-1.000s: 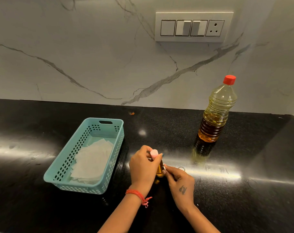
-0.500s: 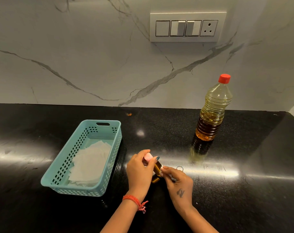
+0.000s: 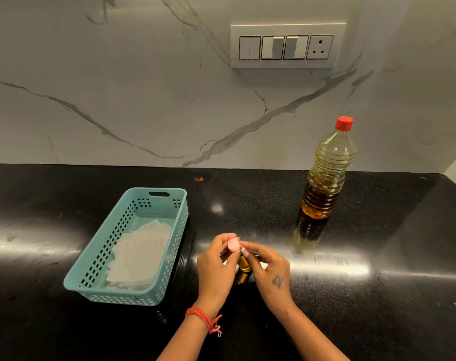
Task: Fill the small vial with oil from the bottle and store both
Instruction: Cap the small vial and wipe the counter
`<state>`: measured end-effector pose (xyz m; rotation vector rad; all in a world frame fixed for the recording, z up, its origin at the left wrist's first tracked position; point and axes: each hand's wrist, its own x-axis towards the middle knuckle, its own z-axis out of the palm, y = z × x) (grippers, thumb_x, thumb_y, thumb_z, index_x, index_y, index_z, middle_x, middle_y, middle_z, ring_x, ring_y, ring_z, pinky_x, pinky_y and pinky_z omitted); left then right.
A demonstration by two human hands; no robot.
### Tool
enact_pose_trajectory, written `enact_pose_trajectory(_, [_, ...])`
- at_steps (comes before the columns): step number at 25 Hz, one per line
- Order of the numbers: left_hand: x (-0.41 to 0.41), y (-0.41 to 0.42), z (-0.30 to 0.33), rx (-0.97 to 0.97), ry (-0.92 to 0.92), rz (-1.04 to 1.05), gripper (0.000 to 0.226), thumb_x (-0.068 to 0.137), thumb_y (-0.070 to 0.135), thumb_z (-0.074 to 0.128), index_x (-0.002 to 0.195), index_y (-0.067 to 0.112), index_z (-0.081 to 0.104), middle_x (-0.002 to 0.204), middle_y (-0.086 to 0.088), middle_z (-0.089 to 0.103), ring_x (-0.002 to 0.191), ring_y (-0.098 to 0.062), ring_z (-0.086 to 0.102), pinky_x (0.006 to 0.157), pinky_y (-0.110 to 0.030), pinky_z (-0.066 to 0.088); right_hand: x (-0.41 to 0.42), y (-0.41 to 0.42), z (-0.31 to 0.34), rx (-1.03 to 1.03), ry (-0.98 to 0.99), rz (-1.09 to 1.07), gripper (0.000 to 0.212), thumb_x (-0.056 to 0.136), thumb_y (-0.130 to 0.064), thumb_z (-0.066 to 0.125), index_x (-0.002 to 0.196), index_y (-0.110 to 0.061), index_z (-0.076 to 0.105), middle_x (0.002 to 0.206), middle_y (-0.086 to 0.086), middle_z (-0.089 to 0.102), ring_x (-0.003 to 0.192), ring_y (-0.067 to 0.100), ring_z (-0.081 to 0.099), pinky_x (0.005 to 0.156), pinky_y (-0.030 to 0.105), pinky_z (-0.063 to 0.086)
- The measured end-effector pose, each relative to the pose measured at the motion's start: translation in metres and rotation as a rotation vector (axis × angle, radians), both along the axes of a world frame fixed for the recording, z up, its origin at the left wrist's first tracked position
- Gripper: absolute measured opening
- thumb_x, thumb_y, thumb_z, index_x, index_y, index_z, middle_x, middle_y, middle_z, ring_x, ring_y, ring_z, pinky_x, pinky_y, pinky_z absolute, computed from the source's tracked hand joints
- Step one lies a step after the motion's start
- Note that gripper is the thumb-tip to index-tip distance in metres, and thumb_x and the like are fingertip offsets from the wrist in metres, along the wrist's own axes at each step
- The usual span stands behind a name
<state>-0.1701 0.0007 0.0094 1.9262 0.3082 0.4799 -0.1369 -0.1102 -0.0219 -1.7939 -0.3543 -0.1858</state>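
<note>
Vial (image 3: 244,265) with amber oil and pink cap (image 3: 232,244), pinched between left hand (image 3: 216,267) and right hand (image 3: 270,269) over black counter (image 3: 378,295), fingers closed on it. Oil bottle (image 3: 328,173) upright, red-capped, well apart at right rear. Teal basket (image 3: 96,256) holding white paper, just left.

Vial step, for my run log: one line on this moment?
vial: amber, both hands | left hand: pink cap | bottle: capped, upright | basket: paper only
</note>
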Motion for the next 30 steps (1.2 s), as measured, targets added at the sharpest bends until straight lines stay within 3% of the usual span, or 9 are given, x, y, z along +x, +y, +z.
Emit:
enact_pose_trajectory(5, [-0.001,-0.002,-0.002,0.044,-0.010,-0.075,0.034,0.082,0.005,0.064,0.104,0.031,0.057,0.098,0.024,0.062,0.095,0.017,0.056,0.078,-0.002,0.042,0.003,-0.012,-0.024,-0.077,0.203,0.017,0.032,0.084,-0.010,0.066,0.089,-0.042,0.068,0.088,-0.012,0.073,0.087,0.002,0.067,0.082,0.032,0.055])
enact_pose_trajectory(7, [0.002,-0.001,-0.004,0.034,-0.013,-0.086,0.038,0.082,0.006,0.063,0.110,0.031,0.055,0.101,0.025,0.061,0.099,0.015,0.056,0.082,-0.005,0.043,0.002,-0.013,-0.019,-0.035,0.202,-0.028,0.030,0.084,-0.010,0.066,0.089,-0.039,0.070,0.087,-0.011,0.073,0.087,0.004,0.067,0.081,0.030,0.055])
enact_pose_trajectory(10, [0.004,-0.001,-0.007,0.019,-0.029,-0.086,0.037,0.084,0.013,0.064,0.117,0.028,0.055,0.104,0.024,0.061,0.102,0.008,0.058,0.086,-0.012,0.047,0.002,-0.009,0.008,0.087,0.019,-0.080,0.022,0.083,-0.009,0.067,0.099,-0.025,0.073,0.093,-0.011,0.072,0.091,0.000,0.066,0.079,0.021,0.054])
enact_pose_trajectory(14, [0.004,-0.002,-0.008,0.000,-0.007,-0.071,0.040,0.083,0.009,0.064,0.118,0.026,0.055,0.098,0.025,0.062,0.096,0.006,0.061,0.080,-0.009,0.047,0.008,0.002,0.026,-0.196,-0.315,0.002,0.024,0.081,-0.009,0.069,0.101,-0.021,0.073,0.104,-0.009,0.070,0.098,0.004,0.062,0.082,0.008,0.044])
enact_pose_trajectory(19, [0.005,-0.001,-0.007,0.007,0.046,-0.059,0.048,0.081,0.005,0.065,0.122,0.027,0.051,0.091,0.028,0.058,0.090,0.012,0.060,0.077,-0.004,0.045,0.016,0.000,0.025,-0.504,-0.615,0.018,0.020,0.072,-0.011,0.063,0.089,-0.015,0.073,0.091,0.002,0.073,0.076,0.018,0.066,0.061,0.024,0.055])
enact_pose_trajectory(22, [0.005,0.000,-0.009,-0.007,0.054,-0.066,0.049,0.080,0.009,0.068,0.123,0.025,0.050,0.090,0.028,0.059,0.087,0.021,0.056,0.078,-0.004,0.045,0.022,-0.009,0.028,-0.554,-0.764,0.102,0.019,0.080,-0.013,0.056,0.089,-0.014,0.072,0.090,0.000,0.073,0.075,0.015,0.065,0.062,0.026,0.055])
enact_pose_trajectory(26, [0.006,0.002,-0.010,-0.028,0.058,-0.067,0.048,0.081,0.022,0.069,0.124,0.027,0.049,0.092,0.022,0.065,0.093,0.009,0.061,0.085,-0.018,0.050,0.026,-0.008,0.039,-0.287,-0.405,0.020,0.017,0.078,-0.013,0.072,0.094,-0.020,0.073,0.096,-0.011,0.071,0.090,0.004,0.064,0.078,0.026,0.053])
enact_pose_trajectory(28, [0.006,0.002,-0.010,-0.063,0.059,-0.073,0.052,0.080,0.014,0.069,0.125,0.025,0.047,0.096,0.023,0.062,0.093,0.011,0.061,0.082,-0.013,0.049,0.027,-0.004,0.050,-0.524,-0.376,0.150,0.018,0.083,-0.018,0.067,0.101,-0.020,0.072,0.105,-0.007,0.069,0.100,0.008,0.061,0.086,0.025,0.049])
enact_pose_trajectory(30, [0.007,0.003,-0.009,-0.105,0.059,-0.086,0.058,0.078,0.005,0.069,0.126,0.026,0.044,0.102,0.021,0.060,0.094,0.014,0.058,0.078,-0.007,0.047,0.030,0.001,0.060,-0.801,-0.455,0.353,0.023,0.084,-0.012,0.060,0.104,-0.017,0.070,0.108,-0.001,0.068,0.102,0.015,0.060,0.084,0.026,0.049])
